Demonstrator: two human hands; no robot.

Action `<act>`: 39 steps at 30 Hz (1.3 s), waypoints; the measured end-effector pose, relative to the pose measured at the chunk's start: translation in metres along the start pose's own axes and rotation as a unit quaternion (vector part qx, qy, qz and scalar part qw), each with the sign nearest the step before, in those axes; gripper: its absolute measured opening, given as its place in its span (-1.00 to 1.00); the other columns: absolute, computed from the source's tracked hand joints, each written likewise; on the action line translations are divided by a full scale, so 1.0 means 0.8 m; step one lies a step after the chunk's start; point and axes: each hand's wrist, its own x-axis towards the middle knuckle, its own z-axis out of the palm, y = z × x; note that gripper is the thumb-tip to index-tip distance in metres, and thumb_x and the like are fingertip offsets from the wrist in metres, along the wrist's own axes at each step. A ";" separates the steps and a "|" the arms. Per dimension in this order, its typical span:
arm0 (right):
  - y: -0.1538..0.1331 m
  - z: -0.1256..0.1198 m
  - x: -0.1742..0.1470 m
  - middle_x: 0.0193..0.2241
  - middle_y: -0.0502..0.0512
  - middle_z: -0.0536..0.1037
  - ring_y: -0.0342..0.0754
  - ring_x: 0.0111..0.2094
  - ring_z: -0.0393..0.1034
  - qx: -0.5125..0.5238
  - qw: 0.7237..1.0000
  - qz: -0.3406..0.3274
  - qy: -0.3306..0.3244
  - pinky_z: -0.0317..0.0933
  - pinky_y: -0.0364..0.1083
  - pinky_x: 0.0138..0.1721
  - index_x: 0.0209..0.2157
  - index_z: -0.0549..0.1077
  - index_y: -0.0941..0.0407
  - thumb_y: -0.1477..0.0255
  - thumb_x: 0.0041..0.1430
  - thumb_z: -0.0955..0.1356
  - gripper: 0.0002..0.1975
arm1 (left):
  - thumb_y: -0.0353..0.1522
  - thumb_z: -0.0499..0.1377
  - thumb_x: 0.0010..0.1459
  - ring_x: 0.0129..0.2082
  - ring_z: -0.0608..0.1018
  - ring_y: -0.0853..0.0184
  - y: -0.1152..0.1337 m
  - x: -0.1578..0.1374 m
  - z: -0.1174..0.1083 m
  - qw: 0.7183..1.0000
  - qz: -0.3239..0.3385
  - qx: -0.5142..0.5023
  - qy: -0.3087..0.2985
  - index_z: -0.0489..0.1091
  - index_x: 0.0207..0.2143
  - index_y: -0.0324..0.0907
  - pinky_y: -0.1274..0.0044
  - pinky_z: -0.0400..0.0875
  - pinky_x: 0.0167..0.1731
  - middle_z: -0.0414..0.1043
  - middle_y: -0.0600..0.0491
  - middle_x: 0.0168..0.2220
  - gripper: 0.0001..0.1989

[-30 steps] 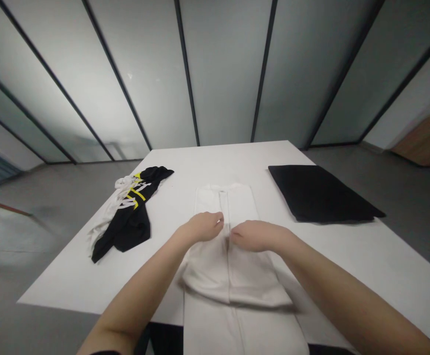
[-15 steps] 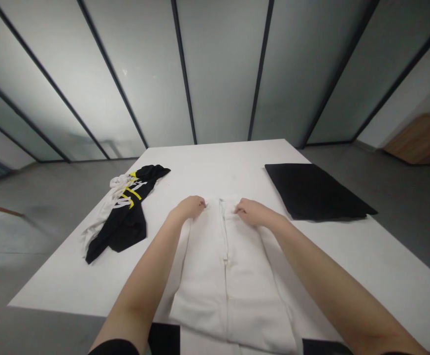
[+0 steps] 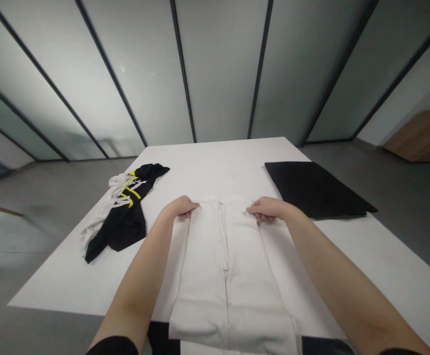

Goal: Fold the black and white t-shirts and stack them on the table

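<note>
A white skirt [image 3: 203,266] lies flat on the white table [image 3: 215,167], its waist end away from me. A zip and then a seam run down its middle, and its near end reaches over the table's front edge. At the waist's left corner, my left hand [image 3: 182,207] pinches the fabric between thumb and fingers. My right hand [image 3: 268,208] grips the opposite corner in the same way. Between the two hands the waist edge is stretched fairly straight.
A crumpled black-and-white garment [image 3: 126,212] with yellow stripes lies on the table's left side. To the right is a flat black folded cloth or board [image 3: 314,190]. Frosted glass panels [image 3: 222,69] stand behind the table.
My hands have moved apart, left hand to the left and right hand to the right, out to the waist corners. The waist of the skirt now looks wider and flatter.
</note>
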 end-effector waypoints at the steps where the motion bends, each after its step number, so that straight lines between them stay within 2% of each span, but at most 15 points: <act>1: 0.002 0.002 0.003 -0.65 -0.08 0.37 -0.23 -0.71 0.10 0.035 0.999 0.001 0.007 -0.03 -0.17 -0.66 -0.46 0.42 0.09 0.16 0.26 0.51 -0.62 | -0.15 0.33 0.19 -0.72 0.28 0.40 -0.003 0.001 0.000 1.000 0.000 -0.027 -0.003 0.31 -0.60 -0.13 0.52 0.15 -0.60 0.30 0.09 -0.71 -0.59; 5: 0.008 0.003 0.008 -0.63 -0.14 0.34 -0.27 -0.72 0.04 0.124 0.992 0.021 0.016 -0.10 -0.20 -0.69 -0.39 0.39 0.07 0.21 0.30 0.48 -0.69 | -0.20 0.37 0.15 -0.70 0.25 0.46 -0.012 0.002 -0.002 0.992 -0.017 -0.122 -0.033 0.33 -0.52 -0.14 0.56 0.08 -0.64 0.29 0.13 -0.63 -0.65; 9: 0.013 -0.002 0.002 -0.70 -0.13 0.25 -0.26 -0.72 0.02 0.054 0.998 0.001 -0.028 -0.07 -0.20 -0.67 -0.52 0.34 0.08 0.13 0.31 0.47 -0.55 | -0.24 0.31 0.19 -0.68 0.26 0.46 -0.017 0.001 -0.004 0.991 -0.010 -0.129 -0.046 0.31 -0.51 -0.14 0.56 0.07 -0.65 0.30 0.11 -0.59 -0.70; 13: 0.011 -0.001 -0.004 -0.66 -0.06 0.37 -0.26 -0.71 0.08 0.007 0.998 -0.004 -0.061 -0.04 -0.20 -0.67 -0.52 0.39 0.11 0.18 0.28 0.50 -0.58 | -0.28 0.24 0.23 -0.66 0.27 0.44 -0.014 -0.002 -0.006 0.992 0.021 -0.122 -0.017 0.32 -0.43 -0.12 0.55 0.06 -0.66 0.32 0.11 -0.54 -0.80; 15: 0.005 0.003 -0.005 -0.59 -0.04 0.44 -0.25 -0.70 0.13 0.048 0.998 0.001 -0.036 -0.04 -0.20 -0.68 -0.46 0.39 0.10 0.21 0.31 0.48 -0.64 | -0.30 0.22 0.24 -0.62 0.33 0.42 -0.010 -0.004 -0.007 0.990 0.023 -0.140 -0.001 0.33 -0.37 -0.11 0.57 0.11 -0.64 0.35 0.10 -0.50 -0.85; 17: -0.001 0.007 -0.005 -0.52 -0.01 0.50 -0.23 -0.65 0.25 0.116 0.993 -0.011 0.024 -0.04 -0.22 -0.68 -0.40 0.38 0.09 0.25 0.36 0.44 -0.70 | -0.31 0.23 0.25 -0.58 0.37 0.42 -0.007 -0.005 -0.008 0.983 0.021 -0.181 0.000 0.32 -0.33 -0.11 0.59 0.14 -0.62 0.35 0.11 -0.47 -0.86; 19: -0.006 0.008 -0.003 -0.49 0.00 0.51 -0.22 -0.62 0.31 0.174 0.981 -0.024 0.080 -0.06 -0.24 -0.68 -0.36 0.37 0.08 0.29 0.40 0.41 -0.74 | -0.26 0.25 0.27 -0.60 0.33 0.45 -0.007 -0.007 -0.010 0.974 0.015 -0.227 -0.008 0.31 -0.33 -0.11 0.61 0.07 -0.64 0.31 0.13 -0.48 -0.81; 22: -0.004 0.004 0.000 -0.56 -0.06 0.45 -0.27 -0.70 0.13 0.193 0.977 -0.009 0.091 -0.14 -0.23 -0.70 -0.33 0.41 0.09 0.27 0.40 0.43 -0.75 | -0.11 0.27 0.29 -0.67 0.17 0.50 -0.014 -0.007 -0.016 0.967 -0.010 -0.253 -0.030 0.26 -0.41 -0.12 0.60 -0.09 -0.66 0.17 0.19 -0.56 -0.63; 24: 0.002 -0.002 0.001 -0.61 -0.08 0.39 -0.30 -0.74 -0.01 0.179 0.982 0.010 0.065 -0.18 -0.23 -0.72 -0.35 0.45 0.11 0.19 0.38 0.45 -0.68 | 0.00 0.26 0.30 -0.69 0.09 0.52 -0.023 -0.008 -0.020 0.967 -0.025 -0.250 -0.051 0.24 -0.47 -0.12 0.60 -0.15 -0.67 0.08 0.22 -0.62 -0.53; 26: 0.009 -0.008 0.001 -0.66 -0.08 0.35 -0.29 -0.74 -0.04 0.160 0.986 0.029 0.025 -0.19 -0.23 -0.73 -0.41 0.46 0.13 0.11 0.39 0.44 -0.59 | 0.07 0.23 0.31 -0.70 0.04 0.53 -0.031 -0.011 -0.023 0.965 -0.027 -0.247 -0.084 0.23 -0.51 -0.12 0.61 -0.17 -0.69 0.04 0.22 -0.65 -0.46; 29: 0.018 -0.012 -0.001 -0.73 -0.12 0.21 -0.29 -0.74 -0.09 0.159 0.985 0.050 -0.038 -0.20 -0.25 -0.75 -0.55 0.35 0.10 0.07 0.44 0.39 -0.46 | 0.11 0.18 0.34 -0.73 0.00 0.54 -0.039 -0.015 -0.025 0.953 -0.017 -0.260 -0.151 0.23 -0.53 -0.12 0.63 -0.18 -0.72 0.02 0.21 -0.68 -0.41; 32: 0.017 -0.008 -0.003 -0.74 -0.15 0.17 -0.30 -0.75 -0.14 0.227 0.971 0.026 -0.074 -0.23 -0.27 -0.77 -0.57 0.25 0.08 0.12 0.48 0.36 -0.45 | 0.12 0.12 0.37 -0.77 0.11 0.49 -0.040 -0.018 -0.021 0.932 -0.020 -0.299 -0.203 0.35 -0.47 -0.15 0.62 -0.02 -0.77 0.15 0.15 -0.70 -0.42; 34: 0.013 -0.003 -0.001 -0.66 -0.06 0.37 -0.29 -0.75 0.01 0.290 0.955 0.016 -0.065 -0.15 -0.29 -0.78 -0.48 0.32 0.09 0.20 0.49 0.36 -0.56 | 0.06 0.09 0.41 -0.70 0.39 0.39 -0.037 -0.017 -0.013 0.917 -0.025 -0.332 -0.218 0.48 -0.34 -0.22 0.58 0.23 -0.72 0.44 0.00 -0.58 -0.46; 36: 0.007 0.004 0.003 -0.44 0.10 0.62 -0.23 -0.66 0.32 0.354 0.934 0.011 -0.049 0.13 -0.30 -0.72 -0.32 0.39 0.10 0.30 0.49 0.36 -0.74 | -0.06 0.10 0.44 -0.45 0.65 0.26 -0.031 -0.014 -0.004 0.902 -0.017 -0.377 -0.211 0.52 -0.17 -0.25 0.53 0.50 -0.53 0.66 -0.16 -0.28 -0.56; 39: -0.001 0.013 0.016 -0.16 0.25 0.71 -0.11 -0.41 0.61 0.432 0.901 -0.008 -0.048 0.50 -0.20 -0.42 -0.13 0.40 0.11 0.40 0.48 0.35 -0.92 | -0.25 0.07 0.47 -0.14 0.73 0.19 -0.021 -0.004 0.007 0.882 0.000 -0.437 -0.175 0.50 -0.07 -0.27 0.41 0.64 -0.17 0.65 -0.26 0.02 -0.70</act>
